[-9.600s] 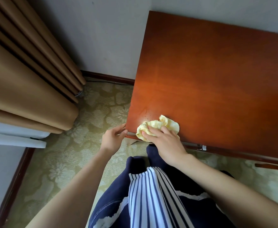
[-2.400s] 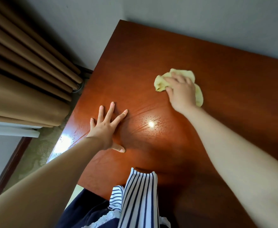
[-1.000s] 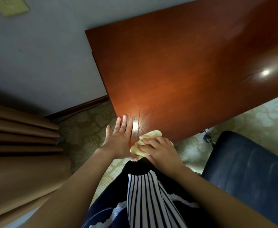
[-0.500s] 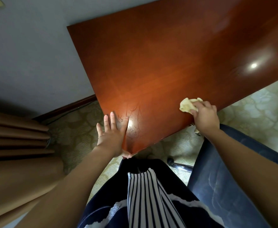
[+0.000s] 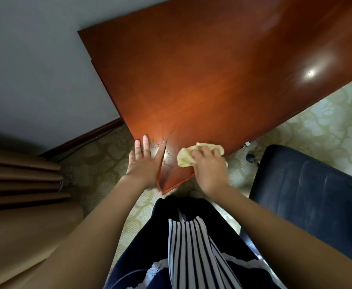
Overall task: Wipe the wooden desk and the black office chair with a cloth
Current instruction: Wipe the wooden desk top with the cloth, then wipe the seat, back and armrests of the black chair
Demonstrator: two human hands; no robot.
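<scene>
My right grip (image 5: 209, 170) curls around the crumpled yellow cloth (image 5: 186, 157) on the glossy wooden tabletop (image 5: 212, 80), near corner at six o'clock; left grip (image 5: 144, 163) lies flat, fingers straight, beside it. Creased black chair (image 5: 312, 195) at four o'clock.

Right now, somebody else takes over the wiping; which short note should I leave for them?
Left hand: flat, fingers straight, on the near-left corner of the reddish-brown wooden desk.
Right hand: grips the crumpled pale yellow cloth on the desk's near edge.
Black padded office chair: at the right, apart from both hands.
Done: desk being wiped; specks show by the corner.
Left: that corner, then the chair.
</scene>
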